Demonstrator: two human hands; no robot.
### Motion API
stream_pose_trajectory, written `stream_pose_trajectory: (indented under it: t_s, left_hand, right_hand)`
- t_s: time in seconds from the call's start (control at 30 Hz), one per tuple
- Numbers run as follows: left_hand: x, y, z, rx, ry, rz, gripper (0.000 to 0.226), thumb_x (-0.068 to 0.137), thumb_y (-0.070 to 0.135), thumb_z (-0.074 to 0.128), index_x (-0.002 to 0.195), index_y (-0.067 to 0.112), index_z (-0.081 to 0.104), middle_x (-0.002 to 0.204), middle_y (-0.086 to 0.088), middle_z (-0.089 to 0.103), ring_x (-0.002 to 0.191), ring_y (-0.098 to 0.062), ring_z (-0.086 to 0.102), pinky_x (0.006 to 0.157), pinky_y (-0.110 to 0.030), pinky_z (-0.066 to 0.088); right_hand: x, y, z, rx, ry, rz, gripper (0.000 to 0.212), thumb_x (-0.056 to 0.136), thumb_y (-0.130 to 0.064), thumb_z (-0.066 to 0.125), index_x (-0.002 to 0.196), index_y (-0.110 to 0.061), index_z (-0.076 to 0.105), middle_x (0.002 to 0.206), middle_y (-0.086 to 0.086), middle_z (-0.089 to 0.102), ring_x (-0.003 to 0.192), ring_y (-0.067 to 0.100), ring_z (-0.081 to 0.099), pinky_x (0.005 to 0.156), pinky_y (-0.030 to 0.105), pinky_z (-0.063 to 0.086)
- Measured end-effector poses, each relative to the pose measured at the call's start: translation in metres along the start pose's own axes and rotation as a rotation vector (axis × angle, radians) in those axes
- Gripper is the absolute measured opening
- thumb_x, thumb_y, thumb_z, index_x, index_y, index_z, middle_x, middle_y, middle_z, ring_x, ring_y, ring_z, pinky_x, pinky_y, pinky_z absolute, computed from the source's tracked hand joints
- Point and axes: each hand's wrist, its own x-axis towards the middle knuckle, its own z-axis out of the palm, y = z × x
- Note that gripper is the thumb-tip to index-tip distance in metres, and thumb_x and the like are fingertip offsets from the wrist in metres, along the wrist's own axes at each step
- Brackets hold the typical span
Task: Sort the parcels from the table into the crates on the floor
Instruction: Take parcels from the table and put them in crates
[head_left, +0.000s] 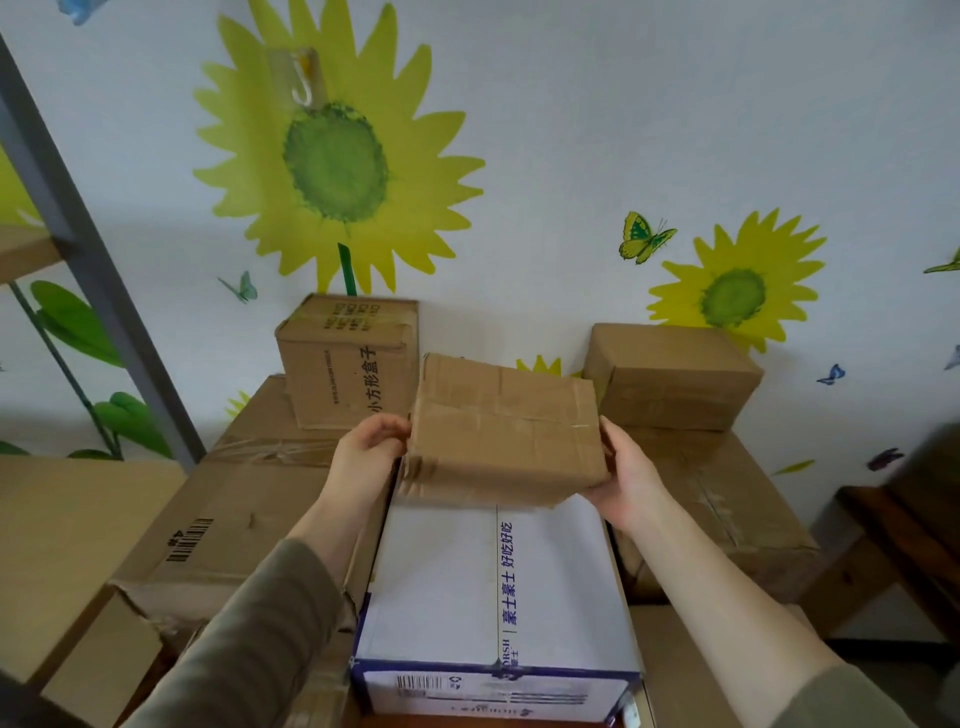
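I hold a taped brown cardboard parcel (506, 431) in front of me, above a large white box with blue print (441, 582). My left hand (366, 449) grips the parcel's left end and my right hand (631, 473) grips its right end, fingers curled under it. Behind it, a brown box with black characters (348, 364) stands on a big flat carton (244, 499). Another plain brown box (675, 379) sits at the back right on a further carton (727, 499). No crate is in view.
A wall with sunflower and butterfly stickers (337, 161) rises right behind the boxes. A grey metal shelf post (78, 249) slants up at the left. More cartons (62, 545) lie at lower left. A dark wooden bench (893, 551) stands at the right.
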Motion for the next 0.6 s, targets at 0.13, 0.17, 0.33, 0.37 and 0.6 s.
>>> stream_pose_trajectory:
  t_s: [0.13,0.17,0.33,0.37,0.6]
  left_hand:
    - [-0.004,0.000,0.007,-0.255,0.047,-0.184,0.017,0.096,0.027,0.049,0.099,0.016,0.062,0.080,-0.001,0.064,0.067,-0.012,0.060,0.064,-0.026,0.050]
    - [-0.004,-0.001,0.008,-0.290,0.047,-0.208,0.022,0.095,0.033,0.051,0.103,0.017,0.063,0.086,-0.001,0.068,0.077,-0.014,0.064,0.073,-0.029,0.052]
    - [-0.007,-0.004,0.011,-0.288,0.084,-0.164,0.022,0.094,0.031,0.052,0.090,0.011,0.059,0.086,-0.006,0.068,0.077,-0.019,0.065,0.075,-0.033,0.054]
    - [-0.008,-0.004,0.012,-0.279,0.097,-0.154,0.021,0.094,0.030,0.053,0.088,0.010,0.056,0.087,-0.008,0.067,0.077,-0.020,0.064,0.077,-0.035,0.053]
    - [-0.014,-0.003,0.011,-0.231,0.126,-0.134,0.012,0.095,0.021,0.051,0.088,0.012,0.055,0.086,-0.008,0.066,0.076,-0.020,0.064,0.075,-0.035,0.054]
  right_hand:
    - [0.001,0.001,-0.001,-0.087,-0.006,0.031,0.034,0.089,-0.041,0.058,0.109,-0.015,0.071,0.109,0.008,0.071,0.106,0.025,0.064,0.098,0.044,0.047]
    - [0.001,0.003,-0.001,-0.114,-0.009,0.027,0.033,0.089,-0.040,0.058,0.107,-0.017,0.071,0.109,0.007,0.071,0.108,0.025,0.063,0.100,0.045,0.045]
    - [-0.009,0.006,-0.001,-0.138,-0.132,-0.024,0.024,0.096,-0.022,0.049,0.109,-0.022,0.069,0.108,0.003,0.071,0.103,0.019,0.064,0.088,0.035,0.050]
    - [-0.011,0.006,-0.001,-0.141,-0.150,-0.030,0.024,0.096,-0.019,0.049,0.113,-0.021,0.066,0.109,0.003,0.070,0.102,0.018,0.064,0.083,0.034,0.051]
    - [-0.017,0.009,0.001,-0.118,-0.132,-0.012,0.018,0.096,-0.014,0.049,0.103,-0.023,0.062,0.092,0.000,0.070,0.087,0.013,0.063,0.069,0.030,0.049]
